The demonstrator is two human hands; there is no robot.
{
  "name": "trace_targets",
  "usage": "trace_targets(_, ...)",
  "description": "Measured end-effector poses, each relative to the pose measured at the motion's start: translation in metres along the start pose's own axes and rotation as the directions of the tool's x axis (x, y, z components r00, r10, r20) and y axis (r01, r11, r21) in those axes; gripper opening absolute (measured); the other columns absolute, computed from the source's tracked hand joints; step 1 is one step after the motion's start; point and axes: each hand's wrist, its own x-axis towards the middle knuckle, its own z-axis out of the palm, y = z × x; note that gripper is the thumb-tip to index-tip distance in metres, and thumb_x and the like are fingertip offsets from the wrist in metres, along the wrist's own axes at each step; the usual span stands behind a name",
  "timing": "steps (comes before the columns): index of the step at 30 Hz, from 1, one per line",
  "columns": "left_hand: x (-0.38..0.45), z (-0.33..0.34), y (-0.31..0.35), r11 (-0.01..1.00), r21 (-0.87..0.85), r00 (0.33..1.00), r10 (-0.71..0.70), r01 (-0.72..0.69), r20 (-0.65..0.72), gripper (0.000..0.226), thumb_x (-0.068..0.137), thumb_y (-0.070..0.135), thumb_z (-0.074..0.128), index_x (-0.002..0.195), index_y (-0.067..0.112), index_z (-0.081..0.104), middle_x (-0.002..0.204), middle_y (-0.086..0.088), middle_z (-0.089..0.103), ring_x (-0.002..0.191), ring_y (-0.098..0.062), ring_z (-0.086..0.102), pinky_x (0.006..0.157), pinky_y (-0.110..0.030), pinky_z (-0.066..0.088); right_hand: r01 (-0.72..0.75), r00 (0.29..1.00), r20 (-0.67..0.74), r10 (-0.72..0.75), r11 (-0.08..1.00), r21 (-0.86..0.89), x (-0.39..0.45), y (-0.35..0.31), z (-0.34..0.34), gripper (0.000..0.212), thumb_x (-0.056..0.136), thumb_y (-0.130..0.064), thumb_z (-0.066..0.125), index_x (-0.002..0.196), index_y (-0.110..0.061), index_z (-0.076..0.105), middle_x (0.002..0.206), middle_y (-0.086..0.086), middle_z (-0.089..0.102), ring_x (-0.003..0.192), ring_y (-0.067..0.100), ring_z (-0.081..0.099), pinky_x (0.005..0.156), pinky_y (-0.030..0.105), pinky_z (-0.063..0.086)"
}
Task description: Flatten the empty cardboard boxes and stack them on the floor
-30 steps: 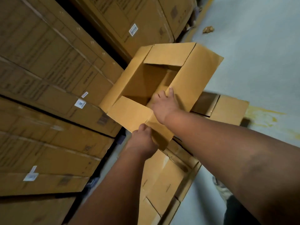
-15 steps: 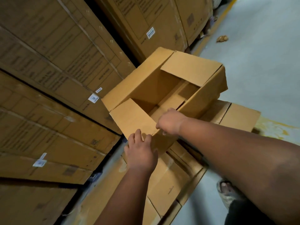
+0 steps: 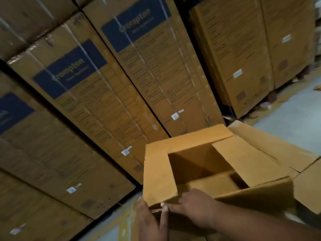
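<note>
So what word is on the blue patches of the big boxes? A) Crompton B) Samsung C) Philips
A: the blue patches on the big boxes stacked behind the open box read "Crompton" in pale letters.

A single head-worn wide-angle view looks forward and down, tilted, close over the hands (image 3: 175, 214) at the bottom edge. Beyond them rises a wall of stacked cartons (image 3: 107, 94); floor (image 3: 291, 115) shows to their right.
</note>
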Motion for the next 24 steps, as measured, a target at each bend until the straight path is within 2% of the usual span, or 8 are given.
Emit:
trace_targets(3, -0.004, -0.048, -0.020, 0.929, -0.179, 0.944, -0.331, 0.324, -0.008, 0.082, 0.096, 0.064, 0.071, 0.158, 0.018, 0.046, 0.149, -0.013, 0.059, 0.131, -0.035, 0.058, 0.112, -0.044, 0.048, 0.097, 0.995, -0.045, -0.094, 0.993, 0.071, 0.000, -0.056, -0.006, 0.090, 0.115, -0.022, 0.053, 0.159, -0.067, -0.010, 0.150, 0.013, 0.056, 0.129, 0.037, 0.058, 0.113, 0.058, 0.042)
trace_targets(5, -0.004, -0.079, -0.037, 0.926, -0.103, 0.931, -0.363, 0.363, 0.019, 0.057, 0.099, 0.070, 0.061, 0.127, 0.021, 0.060, 0.109, -0.004, 0.064, 0.101, -0.027, 0.059, 0.093, -0.039, 0.050, 0.117, 0.991, -0.079, -0.111, 0.990, 0.082, 0.001, -0.084, -0.006, 0.087, 0.116, -0.023, 0.052, 0.156, -0.066, -0.011, 0.152, 0.012, 0.056, 0.131, 0.039, 0.054, 0.117, 0.057, 0.039)
trace_targets(7, 0.002, -0.097, -0.059, 0.917, -0.059, 0.919, -0.392, 0.394, 0.041, 0.053, 0.100, 0.072, 0.053, 0.112, 0.022, 0.065, 0.094, 0.002, 0.061, 0.091, -0.022, 0.060, 0.088, -0.037, 0.052, 0.129, 0.986, -0.114, -0.123, 0.991, 0.047, 0.004, -0.099, 0.001, 0.080, 0.116, -0.028, 0.052, 0.165, -0.063, -0.001, 0.147, 0.012, 0.058, 0.131, 0.041, 0.051, 0.119, 0.056, 0.038)
trace_targets(10, 0.005, -0.104, -0.084, 0.880, -0.148, 0.892, -0.444, 0.452, 0.086, 0.055, 0.089, 0.073, 0.057, 0.103, 0.021, 0.069, 0.100, -0.008, 0.071, 0.095, -0.030, 0.069, 0.093, -0.050, 0.063, 0.167, 0.971, -0.170, -0.169, 0.986, -0.023, 0.009, -0.105, 0.010, 0.073, 0.117, -0.030, 0.051, 0.169, -0.054, 0.006, 0.134, 0.013, 0.063, 0.126, 0.039, 0.054, 0.115, 0.055, 0.038)
trace_targets(14, -0.014, -0.107, -0.072, 0.811, -0.383, 0.896, -0.380, 0.442, 0.228, 0.027, 0.108, 0.047, 0.063, 0.115, 0.021, 0.067, 0.117, -0.010, 0.069, 0.110, -0.032, 0.066, 0.095, -0.057, 0.062, 0.164, 0.966, -0.194, -0.172, 0.985, -0.059, 0.016, -0.088, 0.016, 0.081, 0.114, -0.029, 0.057, 0.170, -0.049, 0.004, 0.123, 0.011, 0.068, 0.118, 0.036, 0.059, 0.102, 0.050, 0.046)
trace_targets(16, -0.017, -0.101, -0.070, 0.793, -0.443, 0.906, -0.332, 0.419, 0.261, 0.027, 0.110, 0.044, 0.062, 0.119, 0.018, 0.067, 0.120, -0.010, 0.069, 0.113, -0.032, 0.067, 0.098, -0.057, 0.062, 0.132, 0.978, -0.160, -0.134, 0.991, -0.024, 0.018, -0.075, 0.018, 0.086, 0.112, -0.031, 0.062, 0.170, -0.050, 0.001, 0.129, 0.012, 0.068, 0.130, 0.039, 0.057, 0.110, 0.052, 0.046)
trace_targets(19, -0.015, -0.084, -0.078, 0.789, -0.496, 0.931, -0.278, 0.362, 0.236, 0.019, 0.109, 0.035, 0.065, 0.118, 0.018, 0.068, 0.120, -0.012, 0.073, 0.108, -0.030, 0.072, 0.103, -0.059, 0.059, 0.119, 0.987, -0.104, -0.125, 0.991, -0.062, 0.026, -0.060, 0.021, 0.090, 0.110, -0.030, 0.065, 0.170, -0.050, 0.001, 0.157, 0.015, 0.056, 0.159, 0.042, 0.035, 0.129, 0.053, 0.027)
trace_targets(24, 0.012, -0.047, -0.114, 0.835, -0.420, 0.934, -0.300, 0.356, 0.195, 0.024, 0.111, 0.042, 0.061, 0.120, 0.020, 0.064, 0.123, -0.011, 0.070, 0.108, -0.030, 0.069, 0.102, -0.058, 0.059, 0.208, 0.971, -0.087, -0.223, 0.966, -0.152, 0.062, -0.048, 0.050, 0.091, 0.109, -0.025, 0.066, 0.173, -0.045, 0.005, 0.171, 0.013, 0.043, 0.163, 0.040, 0.029, 0.117, 0.041, 0.000)
